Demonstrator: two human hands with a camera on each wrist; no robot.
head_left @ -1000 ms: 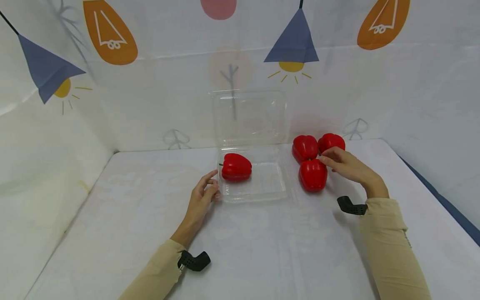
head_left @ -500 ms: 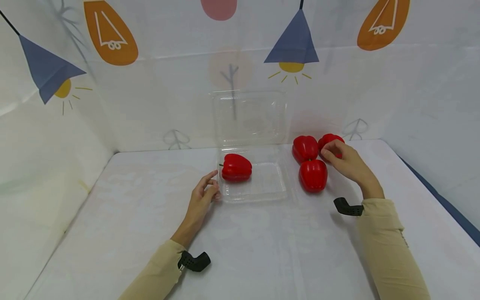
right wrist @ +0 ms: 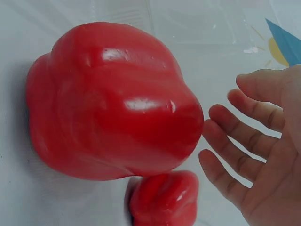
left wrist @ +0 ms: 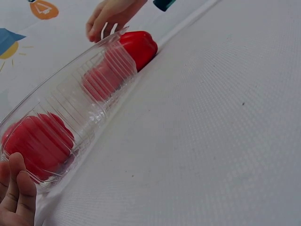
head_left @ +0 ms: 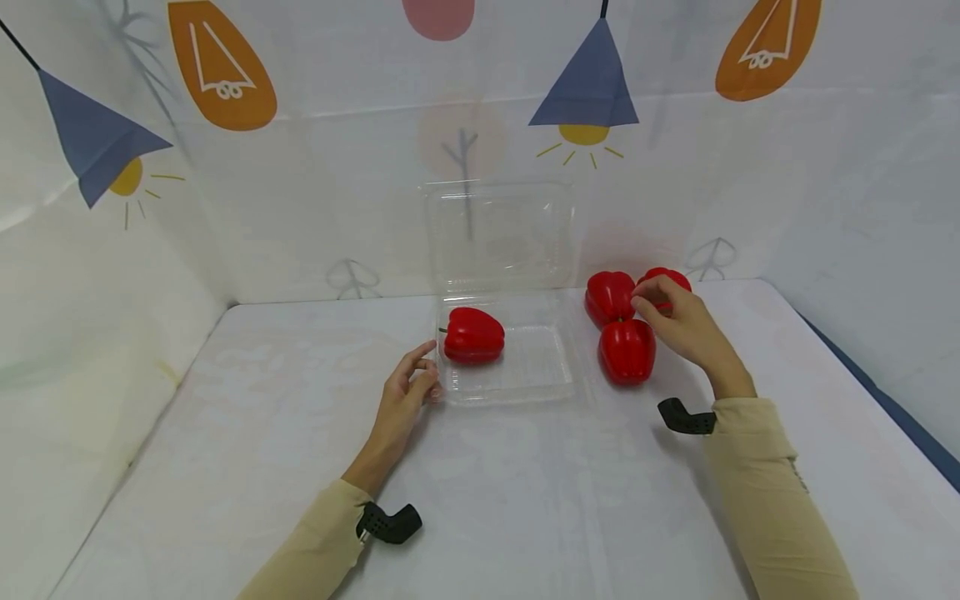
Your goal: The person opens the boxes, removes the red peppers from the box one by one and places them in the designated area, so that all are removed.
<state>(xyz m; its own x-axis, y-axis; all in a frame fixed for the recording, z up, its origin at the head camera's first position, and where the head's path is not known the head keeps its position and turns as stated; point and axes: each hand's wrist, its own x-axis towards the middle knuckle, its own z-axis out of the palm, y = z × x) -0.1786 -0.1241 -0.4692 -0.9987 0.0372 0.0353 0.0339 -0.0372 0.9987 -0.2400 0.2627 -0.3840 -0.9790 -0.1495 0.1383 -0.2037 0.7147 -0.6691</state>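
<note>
A clear plastic clamshell box (head_left: 532, 354) lies with its lid (head_left: 498, 237) raised at the back. One red bell pepper (head_left: 474, 336) is inside, on the left, its stem pointing left. My left hand (head_left: 405, 400) touches the box's left wall with its fingertips; the left wrist view shows the fingers (left wrist: 26, 188) against the plastic. Over the pepper group at the right hovers my right hand (head_left: 690, 329), holding nothing. Below it are a front pepper (head_left: 627, 352), a back-left pepper (head_left: 609, 297) and a back-right pepper (head_left: 673, 276), partly hidden. The right wrist view shows bent, spread fingers (right wrist: 244, 132) beside a pepper.
A white cloth covers the table (head_left: 495, 492). Behind the box rises a white printed curtain (head_left: 330, 192), and more sheeting closes off both sides. Black camera mounts (head_left: 390, 523) sit at the wrists.
My right hand has shifted slightly up and back from the front pepper, over the back-right one, then a little left. The left hand, box and peppers stay in place.
</note>
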